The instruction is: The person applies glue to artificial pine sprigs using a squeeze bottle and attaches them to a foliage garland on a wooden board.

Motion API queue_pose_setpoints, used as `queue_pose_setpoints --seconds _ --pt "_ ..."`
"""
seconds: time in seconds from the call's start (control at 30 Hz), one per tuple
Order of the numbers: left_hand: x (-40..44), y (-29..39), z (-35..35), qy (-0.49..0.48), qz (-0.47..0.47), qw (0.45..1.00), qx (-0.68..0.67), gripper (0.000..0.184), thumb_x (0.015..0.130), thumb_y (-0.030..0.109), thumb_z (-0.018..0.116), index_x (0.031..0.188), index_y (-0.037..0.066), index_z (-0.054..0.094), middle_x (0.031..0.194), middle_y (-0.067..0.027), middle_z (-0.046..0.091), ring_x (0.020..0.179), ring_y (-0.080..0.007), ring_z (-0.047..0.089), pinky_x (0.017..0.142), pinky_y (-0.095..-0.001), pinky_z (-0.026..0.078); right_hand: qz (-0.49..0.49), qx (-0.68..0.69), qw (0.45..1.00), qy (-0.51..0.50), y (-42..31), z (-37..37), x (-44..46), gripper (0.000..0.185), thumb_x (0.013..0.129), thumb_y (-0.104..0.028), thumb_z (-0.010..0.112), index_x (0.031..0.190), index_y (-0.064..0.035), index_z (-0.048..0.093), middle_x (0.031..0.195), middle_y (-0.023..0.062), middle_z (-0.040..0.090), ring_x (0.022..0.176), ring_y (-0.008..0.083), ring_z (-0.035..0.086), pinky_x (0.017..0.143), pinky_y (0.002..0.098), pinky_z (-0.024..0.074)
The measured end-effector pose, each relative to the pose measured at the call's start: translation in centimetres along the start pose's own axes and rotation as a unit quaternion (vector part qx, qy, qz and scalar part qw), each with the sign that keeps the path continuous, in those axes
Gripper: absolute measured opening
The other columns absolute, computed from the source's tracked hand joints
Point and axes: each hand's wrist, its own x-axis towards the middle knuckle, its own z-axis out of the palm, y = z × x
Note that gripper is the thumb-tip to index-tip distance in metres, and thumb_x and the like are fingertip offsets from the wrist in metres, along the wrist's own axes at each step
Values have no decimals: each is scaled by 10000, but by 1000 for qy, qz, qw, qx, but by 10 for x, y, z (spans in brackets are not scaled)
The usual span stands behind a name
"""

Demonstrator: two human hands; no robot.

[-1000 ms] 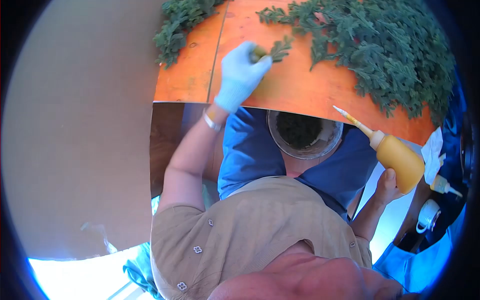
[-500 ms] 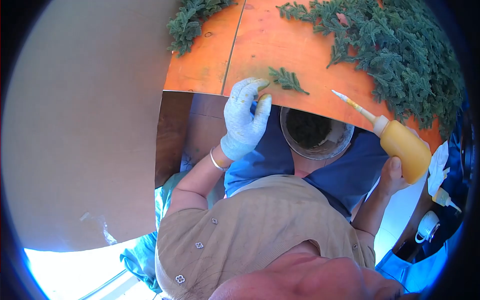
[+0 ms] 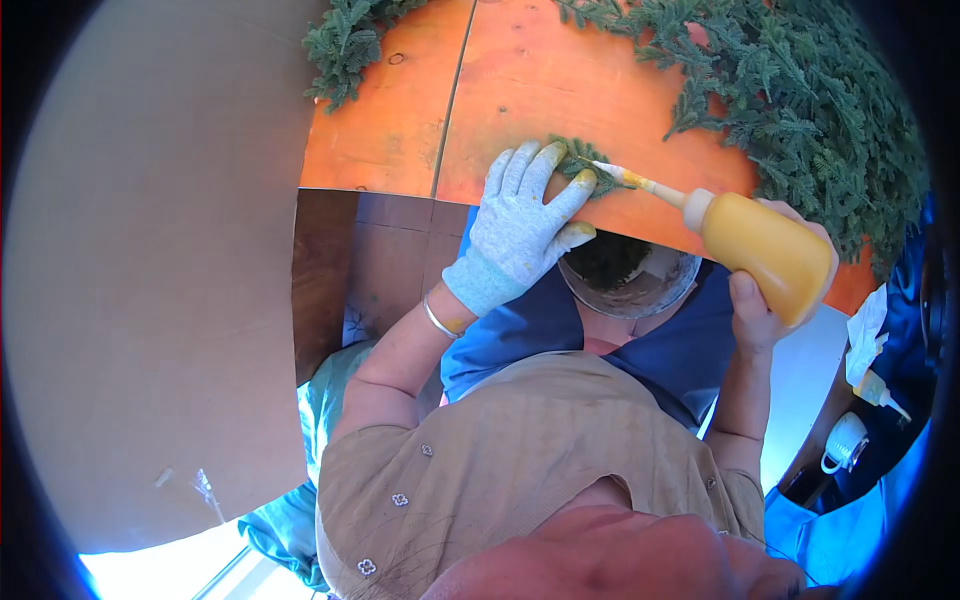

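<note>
A small green fir-like sprig (image 3: 573, 155) lies near the front edge of the orange wooden table (image 3: 570, 85). My left hand (image 3: 520, 228), in a pale glove with yellow-stained fingertips, is spread open over the table edge, its fingertips at the sprig. A squeeze bottle (image 3: 765, 255) of yellow liquid is gripped in my bare right hand (image 3: 757, 315). It is tilted so that its long white nozzle points left, with the tip over the sprig. Part of the sprig is hidden by the fingers and nozzle; whether liquid is coming out cannot be made out.
A large heap of green sprigs (image 3: 830, 120) covers the table's right side, and a smaller bunch (image 3: 345, 45) lies at upper left. Below the edge, a bucket (image 3: 675, 285) stands between the knees. A white cup (image 3: 845, 442) is at lower right. A broad brown panel (image 3: 160, 270) fills the left.
My right hand has brought the bottle left, so its nozzle now reaches the sprig. My left hand has gone from curled fingers beside the sprig to spread fingers at it.
</note>
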Motion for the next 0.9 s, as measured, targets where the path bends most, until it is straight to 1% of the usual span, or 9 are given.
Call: queue_pose_setpoints --seconds 0.1,0.2,0.3,0.4,0.53,0.6,0.73,0.9 --pt "0 -1 1 0 -3 1000 -5 528 832 481 585 1242 148 579 1276 -203 461 1190 -405 432 1023 -529 318 -6 4 1000 -26 2 9 4 770 691 -190 834 1248 -22 330 1164 266 540 1042 305 584 882 410 493" --pt "-1 -3 1 2 0 1000 -5 526 834 483 580 1243 153 577 1272 -200 463 1186 -401 434 1020 -529 319 -13 -22 999 -40 3 14 6 765 692 -177 834 1248 -22 331 1158 260 544 1040 302 585 882 410 494" --pt "-1 -4 2 4 6 1000 -2 532 834 486 577 1245 148 564 1268 -199 467 1185 -396 435 1016 -529 320 3 -30 998 -50 -1 10 6 761 694 -173 832 1247 -22 332 1150 254 550 1038 298 586 881 409 494" --pt "0 -3 3 6 -2 1000 -11 542 832 486 582 1243 135 546 1264 -196 472 1185 -391 438 1014 -529 319 -7 -55 996 -70 -6 8 6 758 695 -168 830 1247 -23 332 1138 256 554 1030 299 589 877 411 494" --pt "0 -4 3 11 -1 1000 -10 550 823 471 605 1237 120 523 1252 -190 486 1180 -387 444 1010 -531 317 -24 -67 995 -68 -11 3 3 755 696 -156 828 1249 -23 331 1126 263 555 1019 304 591 869 413 493" --pt "1 -3 3 16 -1 1000 -4 528 816 453 623 1218 122 538 1246 -187 492 1173 -386 450 1008 -534 316 -34 -63 994 -82 -12 1 2 756 696 -148 827 1251 -21 329 1125 264 553 1017 306 592 867 416 492" --pt "4 -1 2 31 0 999 8 477 790 418 665 1153 121 577 1211 -176 516 1139 -374 470 995 -537 319 -22 -70 995 -71 -16 -5 0 746 696 -135 823 1249 -20 335 1125 256 555 1016 306 592 873 422 488" --pt "13 2 4 52 -2 998 28 386 758 378 706 1044 135 612 1110 -145 552 1061 -342 499 976 -527 326 -4 -82 995 -63 -20 -15 -6 738 697 -138 824 1246 -22 344 1122 246 557 1020 307 589 879 428 487"
